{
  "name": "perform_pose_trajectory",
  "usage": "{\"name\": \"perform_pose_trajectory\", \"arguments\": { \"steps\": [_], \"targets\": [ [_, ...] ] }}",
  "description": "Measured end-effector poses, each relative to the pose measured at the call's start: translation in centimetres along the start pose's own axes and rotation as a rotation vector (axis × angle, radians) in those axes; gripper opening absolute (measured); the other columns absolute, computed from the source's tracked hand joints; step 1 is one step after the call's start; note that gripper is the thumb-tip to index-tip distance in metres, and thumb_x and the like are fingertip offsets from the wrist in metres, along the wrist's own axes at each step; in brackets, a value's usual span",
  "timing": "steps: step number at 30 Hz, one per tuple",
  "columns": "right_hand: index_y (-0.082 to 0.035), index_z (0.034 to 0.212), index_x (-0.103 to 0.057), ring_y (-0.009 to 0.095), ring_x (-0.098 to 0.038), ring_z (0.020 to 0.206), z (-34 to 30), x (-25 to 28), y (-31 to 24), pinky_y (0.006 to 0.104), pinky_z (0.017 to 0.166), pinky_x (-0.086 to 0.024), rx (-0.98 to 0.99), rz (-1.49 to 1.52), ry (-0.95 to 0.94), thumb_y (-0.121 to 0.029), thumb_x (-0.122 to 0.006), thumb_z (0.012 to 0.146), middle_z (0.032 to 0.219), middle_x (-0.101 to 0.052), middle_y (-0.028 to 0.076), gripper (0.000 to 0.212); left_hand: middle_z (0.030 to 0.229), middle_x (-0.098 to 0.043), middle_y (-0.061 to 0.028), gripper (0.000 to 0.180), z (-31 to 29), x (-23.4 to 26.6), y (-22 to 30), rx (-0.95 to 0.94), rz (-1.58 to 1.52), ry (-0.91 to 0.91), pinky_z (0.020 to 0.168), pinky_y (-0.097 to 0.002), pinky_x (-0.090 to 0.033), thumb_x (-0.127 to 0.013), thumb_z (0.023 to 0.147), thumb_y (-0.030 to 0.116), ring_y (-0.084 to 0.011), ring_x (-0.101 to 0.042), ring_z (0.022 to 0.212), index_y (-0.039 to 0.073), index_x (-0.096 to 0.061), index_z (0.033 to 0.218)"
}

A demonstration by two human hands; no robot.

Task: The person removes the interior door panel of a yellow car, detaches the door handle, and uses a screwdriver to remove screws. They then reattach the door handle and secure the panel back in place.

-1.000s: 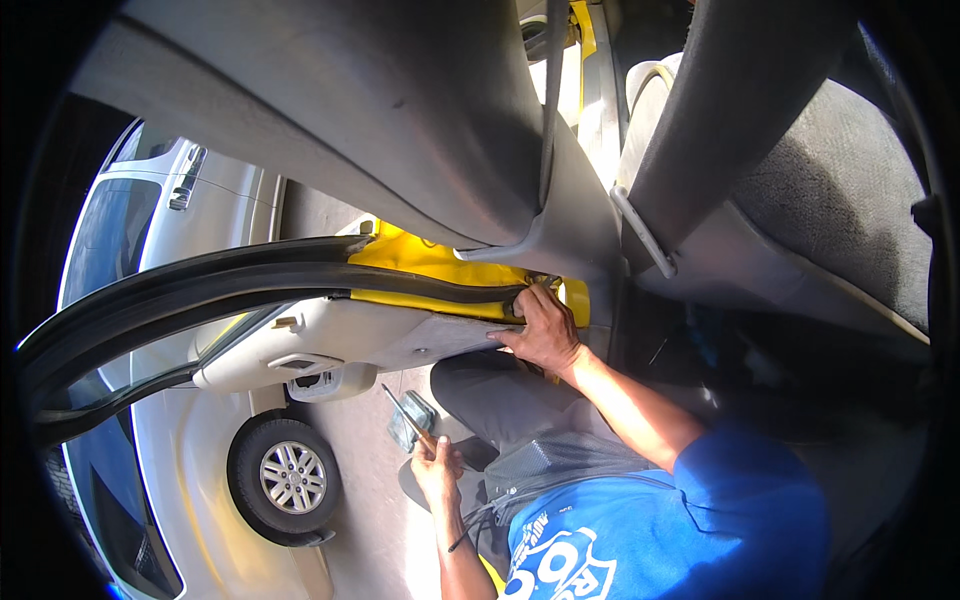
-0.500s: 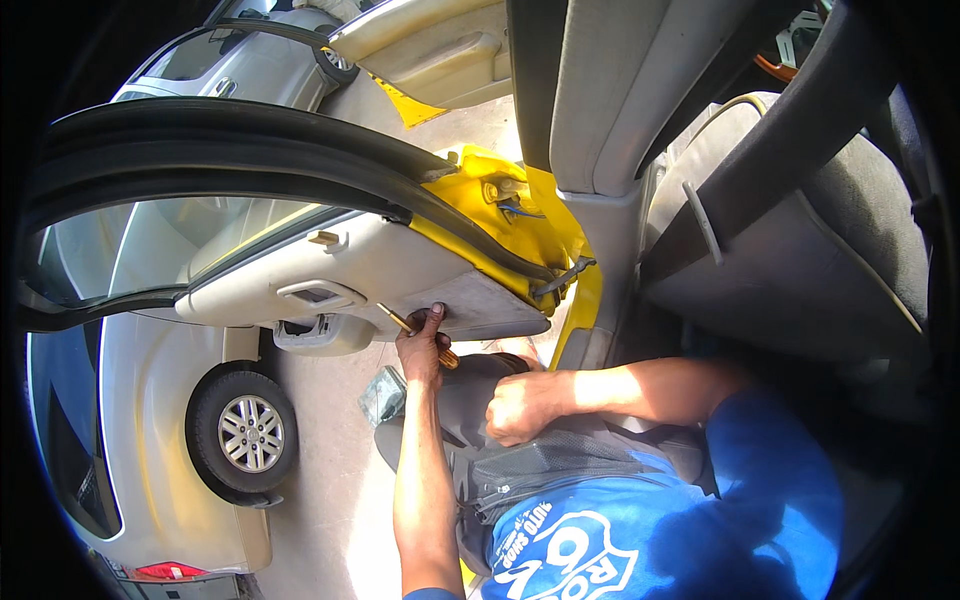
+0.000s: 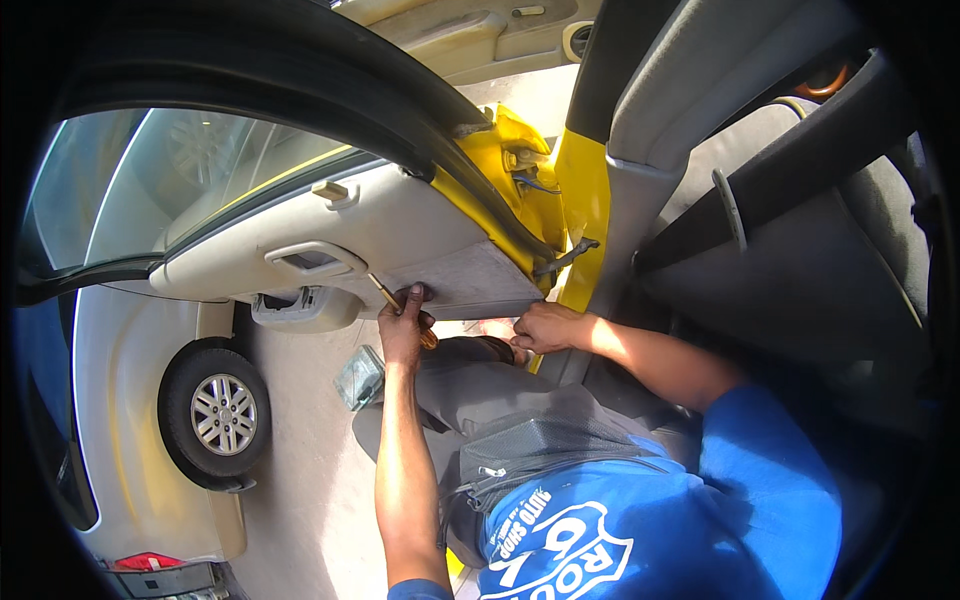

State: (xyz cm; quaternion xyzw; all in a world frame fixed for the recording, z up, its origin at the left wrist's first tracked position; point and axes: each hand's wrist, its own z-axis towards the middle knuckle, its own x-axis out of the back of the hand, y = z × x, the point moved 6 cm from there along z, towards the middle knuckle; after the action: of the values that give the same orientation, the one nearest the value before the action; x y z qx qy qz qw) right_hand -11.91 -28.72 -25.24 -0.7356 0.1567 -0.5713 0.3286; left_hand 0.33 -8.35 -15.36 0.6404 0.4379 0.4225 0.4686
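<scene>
My left hand is wrapped round a screwdriver, its metal shaft sticking out past the fingers and its amber handle below them. That hand is right against the pale grey inner panel of an open yellow car door, with the fingertips by the panel's lower part. My right hand is closed at the panel's lower corner on the hinge side. Its fingers are curled and partly hidden, so what they hold, if anything, does not show. A pull handle and a door pocket are on the panel near the screwdriver's tip.
A metal door check strap spans the gap to the yellow door pillar. Grey seats and a dark seat belt are on the right. A clear box lies by my leg. A silver car stands at left.
My right hand has moved from my lap up and forward to the door panel's lower corner. My left hand keeps the screwdriver at the panel. The view has shifted closer to the door.
</scene>
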Motion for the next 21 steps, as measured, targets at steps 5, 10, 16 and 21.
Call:
{"name": "perform_pose_trajectory", "arguments": {
  "steps": [5, 10, 16, 21],
  "targets": [
    [0.001, 0.111, -0.075, 0.038, -0.074, 0.103, -3.4, -3.5, 9.1, 0.0451, 0.093, -0.057, -0.478, 0.322, 0.407, -0.034, -0.084, 0.086, 0.103, -0.076, 0.022, 0.043, 0.093, -0.071, -0.0089, 0.033, -1.5, 0.5, -2.4, 0.042, -0.282, 0.042, 0.059, -0.0267, -0.051, -0.069, 0.105, 0.028, -0.0135, -0.06, 0.063, -0.001, -0.066, 0.12],
    [0.002, 0.106, -0.076, 0.036, -0.076, 0.097, -0.4, -7.8, 10.9, 0.0425, 0.09, -0.058, -0.486, 0.585, 0.618, -0.038, -0.089, 0.081, 0.101, -0.078, 0.021, 0.049, 0.094, -0.07, -0.0088, 0.032, -2.3, 0.6, -6.9, 0.167, -0.5, 0.058, 0.063, -0.0294, -0.053, -0.07, 0.104, 0.027, -0.0157, -0.061, 0.068, 0.0, -0.065, 0.118],
    [0.0, 0.11, -0.078, 0.03, -0.077, 0.091, 2.1, -10.8, 12.1, 0.038, 0.083, -0.057, -0.574, 0.714, 0.556, -0.033, -0.09, 0.082, 0.099, -0.08, 0.019, 0.045, 0.094, -0.066, -0.0057, 0.028, -2.6, 1.6, -11.4, 0.223, -0.686, 0.035, 0.069, -0.0301, -0.053, -0.065, 0.107, 0.028, -0.0132, -0.058, 0.075, 0.004, -0.064, 0.12],
    [-0.002, 0.112, -0.08, 0.015, -0.073, 0.096, 2.1, -11.8, 11.9, 0.034, 0.089, -0.055, -0.495, 0.909, 0.711, -0.021, -0.088, 0.087, 0.106, -0.081, 0.01, 0.033, 0.09, -0.068, -0.0059, 0.024, -2.4, 2.2, -12.3, 0.233, -0.762, 0.041, 0.068, -0.0289, -0.052, -0.066, 0.106, 0.026, -0.0108, -0.059, 0.073, 0.003, -0.065, 0.115]
  ]
}}
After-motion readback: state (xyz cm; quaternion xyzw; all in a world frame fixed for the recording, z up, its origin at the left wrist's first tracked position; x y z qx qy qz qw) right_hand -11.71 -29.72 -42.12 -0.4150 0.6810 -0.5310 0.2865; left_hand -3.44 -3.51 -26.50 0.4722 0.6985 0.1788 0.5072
